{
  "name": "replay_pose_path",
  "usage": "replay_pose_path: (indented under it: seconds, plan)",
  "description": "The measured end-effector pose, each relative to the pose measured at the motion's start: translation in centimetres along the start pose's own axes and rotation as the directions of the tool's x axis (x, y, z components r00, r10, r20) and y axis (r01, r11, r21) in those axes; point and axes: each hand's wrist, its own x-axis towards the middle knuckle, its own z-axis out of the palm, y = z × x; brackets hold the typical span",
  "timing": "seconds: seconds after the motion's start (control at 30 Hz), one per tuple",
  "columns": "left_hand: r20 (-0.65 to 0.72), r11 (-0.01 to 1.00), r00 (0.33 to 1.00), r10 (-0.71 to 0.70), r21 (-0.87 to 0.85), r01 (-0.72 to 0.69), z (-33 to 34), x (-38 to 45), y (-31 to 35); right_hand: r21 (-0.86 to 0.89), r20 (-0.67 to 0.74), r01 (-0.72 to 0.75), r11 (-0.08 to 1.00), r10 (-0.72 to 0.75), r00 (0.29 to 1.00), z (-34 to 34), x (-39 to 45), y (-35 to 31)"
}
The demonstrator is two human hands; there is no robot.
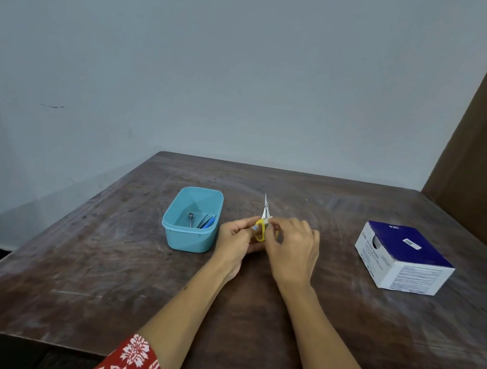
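Small scissors with yellow handles and thin pointed steel blades stand upright between my two hands at the middle of the dark wooden table. My left hand grips the yellow handle loops from the left. My right hand has its fingertips pinching something small and white against the scissors near the base of the blades; what that white bit is I cannot tell.
A light blue plastic tub stands left of my hands, holding a small metal tool and blue-handled items. A blue and white cardboard box lies at the right. A brown panel rises at the far right; a wall is behind.
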Motion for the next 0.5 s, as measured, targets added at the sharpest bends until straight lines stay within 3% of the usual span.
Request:
replay_pose_path:
  seconds: [0.07, 0.27, 0.5]
  plan:
    - [0.007, 1.0, 1.0, -0.002, 0.012, 0.002, -0.02, 0.0, -0.03, -0.009, -0.025, 0.017, 1.0, -0.017, 1.0, -0.06, 0.01, 0.14]
    - [-0.048, 1.0, 0.999, -0.001, 0.003, 0.001, -0.13, 0.21, -0.09, 0.006, 0.122, -0.037, 0.999, 0.036, 0.992, 0.09, -0.12, 0.05]
    - [0.0, 0.999, 1.0, 0.015, 0.029, -0.015, -0.07, 0.1, -0.19, -0.004, 0.038, 0.012, 1.0, -0.012, 0.999, 0.09, 0.02, 0.09]
